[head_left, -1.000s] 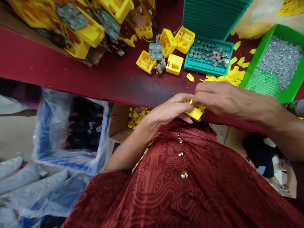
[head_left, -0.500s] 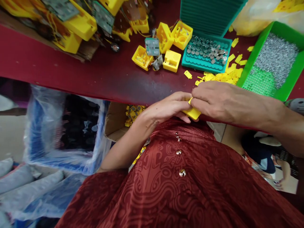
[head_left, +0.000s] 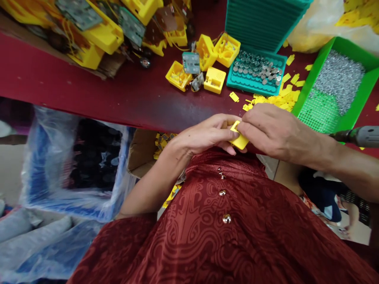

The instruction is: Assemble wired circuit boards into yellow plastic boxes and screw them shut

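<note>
A small yellow plastic casing point(head_left: 240, 141) is held between my two hands at the table's front edge. My left hand point(head_left: 217, 133) grips it from the left, thumb on its upper face. My right hand point(head_left: 266, 128) is closed at its far right corner, fingertips pressed on it; whether they also pinch a small part is hidden. Just beyond my right hand lies a heap of flat yellow covers point(head_left: 281, 100), with one loose cover point(head_left: 233, 96) to its left. Opened yellow casings point(head_left: 214, 80) with wires and circuit boards point(head_left: 191, 62) sit farther back.
A teal tray point(head_left: 251, 85) holds button cells, with stacked teal trays point(head_left: 254, 23) behind. At right stands a green basket point(head_left: 318, 118) of small screws, near a power screwdriver point(head_left: 364, 137). Yellow casings in a cardboard box point(head_left: 109, 65) fill the back left. A blue crate point(head_left: 32, 173) stands below left.
The casing has tilted in my hands so its upper face with an opening shows more. My left thumb now lies on that face. The view has shifted slightly, bringing the screwdriver further in.
</note>
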Tool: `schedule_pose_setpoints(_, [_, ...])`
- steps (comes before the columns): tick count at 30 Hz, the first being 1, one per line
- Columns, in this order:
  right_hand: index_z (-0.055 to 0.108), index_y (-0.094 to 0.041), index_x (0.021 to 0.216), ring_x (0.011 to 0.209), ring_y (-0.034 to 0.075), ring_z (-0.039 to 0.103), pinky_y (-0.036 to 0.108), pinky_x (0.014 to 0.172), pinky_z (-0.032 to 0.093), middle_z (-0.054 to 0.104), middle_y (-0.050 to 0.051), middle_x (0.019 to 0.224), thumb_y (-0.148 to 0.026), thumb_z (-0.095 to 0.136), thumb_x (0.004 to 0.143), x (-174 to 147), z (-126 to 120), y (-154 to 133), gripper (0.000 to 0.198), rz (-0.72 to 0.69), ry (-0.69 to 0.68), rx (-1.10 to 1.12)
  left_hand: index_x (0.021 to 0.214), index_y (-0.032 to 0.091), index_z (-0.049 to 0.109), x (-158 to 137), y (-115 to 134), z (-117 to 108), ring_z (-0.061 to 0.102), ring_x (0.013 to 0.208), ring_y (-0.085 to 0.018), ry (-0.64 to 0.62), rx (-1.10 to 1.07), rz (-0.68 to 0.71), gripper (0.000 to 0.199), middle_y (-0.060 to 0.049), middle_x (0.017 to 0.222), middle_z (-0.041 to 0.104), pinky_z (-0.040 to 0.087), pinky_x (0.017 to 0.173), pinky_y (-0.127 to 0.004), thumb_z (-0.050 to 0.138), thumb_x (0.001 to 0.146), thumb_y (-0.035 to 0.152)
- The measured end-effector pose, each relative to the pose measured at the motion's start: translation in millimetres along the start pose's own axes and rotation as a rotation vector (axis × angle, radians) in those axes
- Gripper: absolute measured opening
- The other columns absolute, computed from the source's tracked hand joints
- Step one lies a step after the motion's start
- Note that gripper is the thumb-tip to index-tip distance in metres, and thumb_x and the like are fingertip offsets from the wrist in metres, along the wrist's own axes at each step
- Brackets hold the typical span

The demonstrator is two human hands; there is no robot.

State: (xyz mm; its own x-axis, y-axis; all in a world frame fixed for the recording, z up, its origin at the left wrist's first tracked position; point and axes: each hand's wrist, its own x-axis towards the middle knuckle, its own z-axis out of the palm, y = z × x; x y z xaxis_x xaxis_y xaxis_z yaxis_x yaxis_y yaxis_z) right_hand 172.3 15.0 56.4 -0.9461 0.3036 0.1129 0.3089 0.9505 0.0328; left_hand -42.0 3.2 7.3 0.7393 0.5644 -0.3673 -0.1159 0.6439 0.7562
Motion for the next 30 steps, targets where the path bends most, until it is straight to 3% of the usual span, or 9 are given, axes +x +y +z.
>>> schedule_pose_setpoints(4, [0.067, -0.013, 0.089, 0.079, 0.017, 0.045, 0.033, 0.073, 0.034, 0.059, 0.007, 0.082, -0.014, 0.034, 0.112, 2.3, -0.9, 3.4, 0.040, -0.075, -0.042, 0.164, 0.109, 0.015, 0.081, 4.6, -6.2, -1.0, 0.077, 0.089, -0.020, -0.052, 0.045, -0.003, 0.036, -0.011, 0.104, 0.082, 0.064, 0.067, -0.024, 0.082, 0.073, 0.021])
schedule_pose_setpoints(7, [0.065, -0.012, 0.090, 0.075, 0.015, 0.045, 0.030, 0.069, 0.034, 0.059, 0.007, 0.085, -0.014, 0.036, 0.111, 0.6, -0.8, 7.5, 0.037, -0.007, -0.102, 0.341, 0.105, 0.014, 0.080, 5.4, -8.6, -0.8, 0.072, 0.081, -0.016, -0.031, 0.094, 0.000, 0.031, -0.011, 0.104, 0.080, 0.065, 0.066, -0.023, 0.081, 0.074, 0.018])
schedule_pose_setpoints(10, [0.068, -0.013, 0.094, 0.075, 0.013, 0.051, 0.028, 0.068, 0.038, 0.063, 0.006, 0.087, -0.017, 0.042, 0.111, -4.2, 0.7, 10.6, 0.031, 0.140, -0.050, 0.453, 0.107, 0.013, 0.078, 3.6, -6.4, 0.6, 0.074, 0.085, -0.017, 0.008, 0.084, 0.005, 0.033, -0.010, 0.108, 0.079, 0.066, 0.069, -0.024, 0.083, 0.074, 0.018])
schedule_pose_setpoints(14, [0.076, -0.019, 0.108, 0.094, 0.016, 0.069, 0.028, 0.082, 0.052, 0.076, 0.006, 0.101, -0.027, 0.054, 0.110, -11.2, -2.2, 8.6, 0.023, 0.363, 0.096, 0.579, 0.109, 0.013, 0.075, 1.2, -2.4, 2.5, 0.075, 0.091, -0.018, 0.066, 0.018, 0.033, 0.031, -0.011, 0.110, 0.077, 0.065, 0.072, -0.025, 0.081, 0.079, 0.019])
schedule_pose_setpoints(17, [0.079, -0.021, 0.109, 0.099, 0.017, 0.074, 0.032, 0.088, 0.059, 0.080, 0.006, 0.108, -0.021, 0.059, 0.106, -12.3, -4.7, -1.0, 0.020, 0.560, 0.197, 0.667, 0.114, 0.014, 0.073, 2.0, -4.0, 2.9, 0.074, 0.091, -0.017, 0.153, -0.002, 0.064, 0.035, -0.010, 0.111, 0.077, 0.065, 0.072, -0.025, 0.079, 0.080, 0.018])
schedule_pose_setpoints(23, [0.077, -0.020, 0.108, 0.078, 0.014, 0.077, 0.029, 0.073, 0.066, 0.081, 0.002, 0.091, -0.022, 0.073, 0.095, -3.9, 11.5, -21.7, 0.014, 1.026, 0.497, 1.173, 0.125, 0.017, 0.068, 7.3, -9.7, 3.9, 0.076, 0.097, -0.016, 0.384, -0.036, 0.146, 0.042, -0.009, 0.121, 0.078, 0.064, 0.076, -0.023, 0.075, 0.083, 0.016])
schedule_pose_setpoints(26, [0.076, -0.017, 0.103, 0.079, 0.014, 0.080, 0.027, 0.072, 0.070, 0.082, 0.004, 0.091, -0.028, 0.080, 0.090, 0.7, 19.0, -21.3, 0.017, 1.100, 0.547, 1.372, 0.128, 0.016, 0.065, 9.4, -7.9, 5.2, 0.077, 0.098, -0.017, 0.482, -0.050, 0.172, 0.045, -0.010, 0.121, 0.079, 0.065, 0.078, -0.025, 0.074, 0.084, 0.017])
schedule_pose_setpoints(30, [0.077, -0.017, 0.094, 0.071, 0.011, 0.077, 0.022, 0.067, 0.069, 0.080, 0.003, 0.082, -0.032, 0.088, 0.085, 3.3, 21.9, -15.8, 0.020, 1.126, 0.610, 1.461, 0.127, 0.015, 0.065, 10.2, -4.2, 7.3, 0.077, 0.098, -0.017, 0.528, -0.082, 0.179, 0.044, -0.011, 0.118, 0.079, 0.064, 0.076, -0.024, 0.074, 0.084, 0.018])
